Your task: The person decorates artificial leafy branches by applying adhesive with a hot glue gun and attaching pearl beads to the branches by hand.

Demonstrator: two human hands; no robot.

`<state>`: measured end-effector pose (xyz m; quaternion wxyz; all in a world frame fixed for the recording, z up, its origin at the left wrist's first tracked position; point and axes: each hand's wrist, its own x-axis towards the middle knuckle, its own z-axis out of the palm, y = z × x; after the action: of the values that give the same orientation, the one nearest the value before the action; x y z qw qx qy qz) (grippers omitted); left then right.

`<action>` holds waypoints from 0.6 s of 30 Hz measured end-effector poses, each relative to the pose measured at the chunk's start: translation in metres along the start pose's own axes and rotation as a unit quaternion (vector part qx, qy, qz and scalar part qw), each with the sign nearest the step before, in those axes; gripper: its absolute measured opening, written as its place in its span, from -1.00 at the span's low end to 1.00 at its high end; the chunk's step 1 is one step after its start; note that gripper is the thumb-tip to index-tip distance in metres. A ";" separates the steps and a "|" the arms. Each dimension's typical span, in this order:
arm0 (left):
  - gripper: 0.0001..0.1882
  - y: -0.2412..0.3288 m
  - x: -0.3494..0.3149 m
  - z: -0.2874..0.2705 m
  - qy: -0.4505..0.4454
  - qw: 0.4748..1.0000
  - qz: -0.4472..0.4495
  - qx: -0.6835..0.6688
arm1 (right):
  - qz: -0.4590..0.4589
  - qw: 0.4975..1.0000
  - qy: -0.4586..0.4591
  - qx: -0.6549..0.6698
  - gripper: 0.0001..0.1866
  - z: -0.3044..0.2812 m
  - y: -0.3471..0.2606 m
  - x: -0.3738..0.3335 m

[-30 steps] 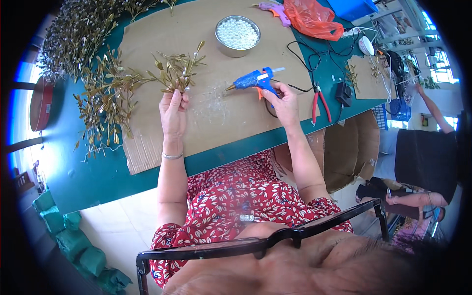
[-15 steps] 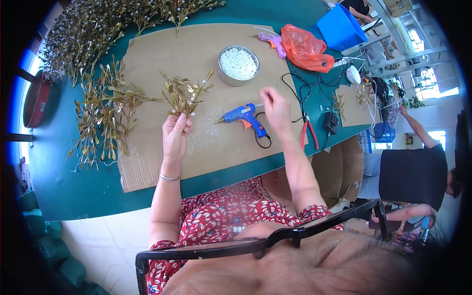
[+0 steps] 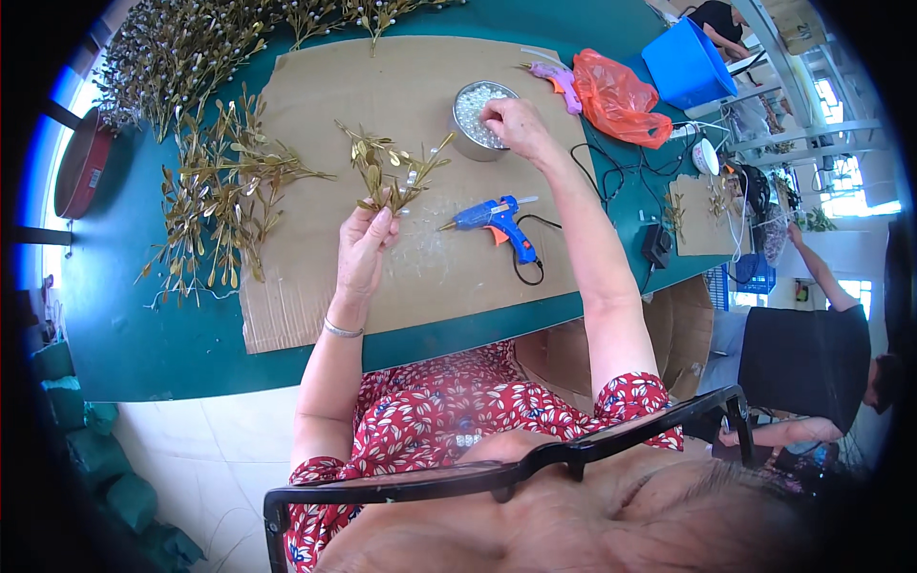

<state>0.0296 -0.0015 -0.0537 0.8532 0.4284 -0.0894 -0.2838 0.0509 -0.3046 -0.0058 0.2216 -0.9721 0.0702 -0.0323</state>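
My left hand (image 3: 371, 239) grips a small sprig of gold artificial leaves (image 3: 401, 181) by its lower end, over the cardboard sheet. My right hand (image 3: 516, 126) is at the round metal tin (image 3: 478, 150) of white pearl beads (image 3: 470, 107), fingertips together at the beads inside its rim. Whether a bead is between them is hidden. Between my arms a blue hot glue gun (image 3: 489, 220) lies on the cardboard, its nozzle toward my left hand. Wisps of dried glue (image 3: 420, 250) are scattered near that nozzle.
More gold sprigs (image 3: 215, 201) lie left on the cardboard (image 3: 296, 306), below a big heap of beaded sprigs (image 3: 177, 57). A purple glue gun (image 3: 559, 84), red plastic bag (image 3: 616, 95), blue bin (image 3: 688, 62) and black cables (image 3: 621, 177) are at far right. Another person (image 3: 802, 358) is beyond.
My right hand has moved up and left from above the blue glue gun to the bead tin. My left hand still holds the sprig. My right forearm now covers the red-handled pliers.
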 end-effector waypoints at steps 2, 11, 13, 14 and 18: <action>-0.72 0.000 -0.001 0.000 -0.008 1.000 -0.003 -0.001 | -0.005 1.000 0.030 0.005 -0.82 0.000 -0.003 -0.001; -0.71 -0.001 0.000 0.000 -0.008 1.000 -0.019 0.010 | 0.001 0.997 0.066 0.026 -0.84 -0.002 -0.007 -0.003; -0.71 -0.004 0.000 -0.002 -0.006 1.000 -0.017 0.009 | 0.007 0.989 0.082 0.126 -0.84 -0.004 -0.009 -0.010; -0.72 -0.005 -0.001 -0.002 -0.003 1.000 -0.014 0.008 | 0.014 0.970 0.097 0.223 -0.84 -0.008 -0.011 -0.017; -0.71 -0.004 -0.002 -0.003 -0.004 1.000 -0.025 0.010 | 0.123 0.800 0.016 0.586 -0.83 -0.024 -0.032 -0.061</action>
<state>0.0270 -0.0001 -0.0589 0.8414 0.4376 -0.0844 -0.3058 -0.0080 -0.2770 0.0275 0.7503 -0.6389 0.1602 -0.0558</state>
